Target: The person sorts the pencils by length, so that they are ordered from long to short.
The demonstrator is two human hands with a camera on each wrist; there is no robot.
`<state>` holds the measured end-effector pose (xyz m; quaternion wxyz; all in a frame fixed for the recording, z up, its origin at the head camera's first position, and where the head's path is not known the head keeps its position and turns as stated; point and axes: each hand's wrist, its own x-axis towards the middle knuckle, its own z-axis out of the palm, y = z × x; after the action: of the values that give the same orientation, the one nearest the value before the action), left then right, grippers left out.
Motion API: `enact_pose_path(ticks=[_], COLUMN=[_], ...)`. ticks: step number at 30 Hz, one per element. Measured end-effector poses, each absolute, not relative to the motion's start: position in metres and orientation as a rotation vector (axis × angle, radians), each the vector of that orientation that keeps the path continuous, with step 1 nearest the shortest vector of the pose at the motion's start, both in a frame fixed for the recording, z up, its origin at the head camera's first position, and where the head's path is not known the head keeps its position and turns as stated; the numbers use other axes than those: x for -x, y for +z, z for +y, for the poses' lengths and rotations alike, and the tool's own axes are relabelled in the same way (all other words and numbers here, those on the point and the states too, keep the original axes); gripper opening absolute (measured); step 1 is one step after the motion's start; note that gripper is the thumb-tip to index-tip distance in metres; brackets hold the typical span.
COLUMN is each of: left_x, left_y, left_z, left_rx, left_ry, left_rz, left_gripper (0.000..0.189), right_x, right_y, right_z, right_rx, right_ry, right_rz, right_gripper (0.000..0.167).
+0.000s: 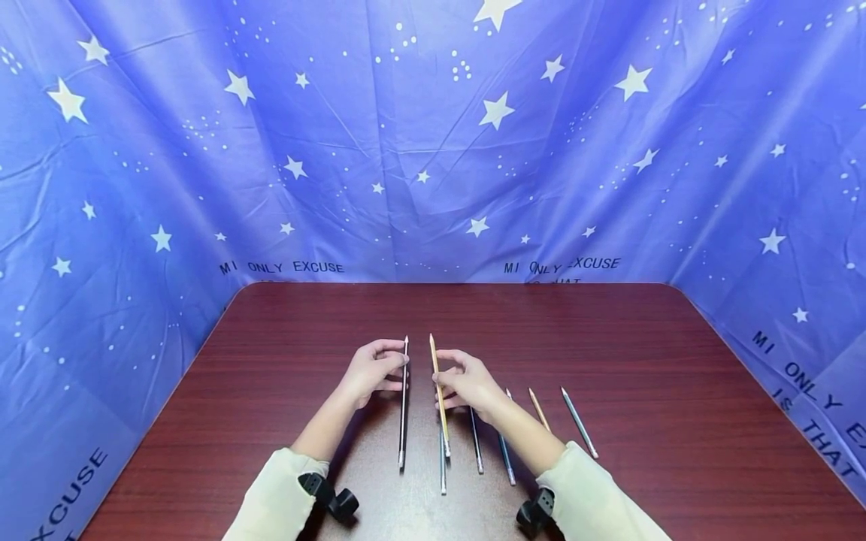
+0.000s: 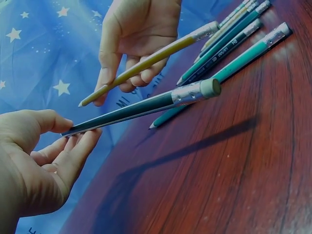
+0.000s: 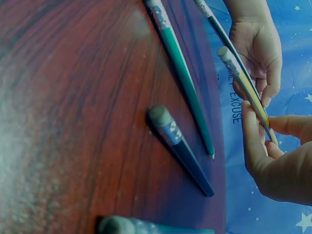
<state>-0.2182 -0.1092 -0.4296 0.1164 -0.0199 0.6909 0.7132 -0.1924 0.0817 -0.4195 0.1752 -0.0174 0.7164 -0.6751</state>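
Observation:
Thumb and fingers of my left hand (image 1: 372, 373) pinch a dark pencil (image 1: 404, 417) near its sharpened end. Its eraser end points back toward me, and in the left wrist view the pencil (image 2: 131, 114) is raised over the table with its shadow below. To the right, my right hand (image 1: 471, 385) pinches a yellow pencil (image 1: 441, 413), also toward the point. The two held pencils are side by side with a gap between them. Under the yellow one's eraser end in the head view lies a green pencil (image 1: 443, 473), partly hidden.
Right of that lie a black pencil (image 1: 477, 447), a dark blue-green pencil (image 1: 506, 460), a yellow-brown pencil (image 1: 538, 409) and a teal pencil (image 1: 579, 422), some partly covered by my right arm. The reddish-brown table (image 1: 271, 346) meets a blue star-patterned cloth (image 1: 419, 150) behind.

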Motion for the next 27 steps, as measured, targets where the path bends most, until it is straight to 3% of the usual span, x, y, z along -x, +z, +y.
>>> enact_pose_path(ticks=[27], left_x=[0.2216], left_y=[-0.4275], left_z=[-0.1042], left_rx=[0.029], left_ry=[2.108], left_rz=[2.003], left_gripper=[0.039], right_x=[0.1932], right_y=[-0.4187], right_z=[0.0855], right_rx=[0.027], right_ry=[-1.928], right_rz=[2.068], right_gripper=[0.048])
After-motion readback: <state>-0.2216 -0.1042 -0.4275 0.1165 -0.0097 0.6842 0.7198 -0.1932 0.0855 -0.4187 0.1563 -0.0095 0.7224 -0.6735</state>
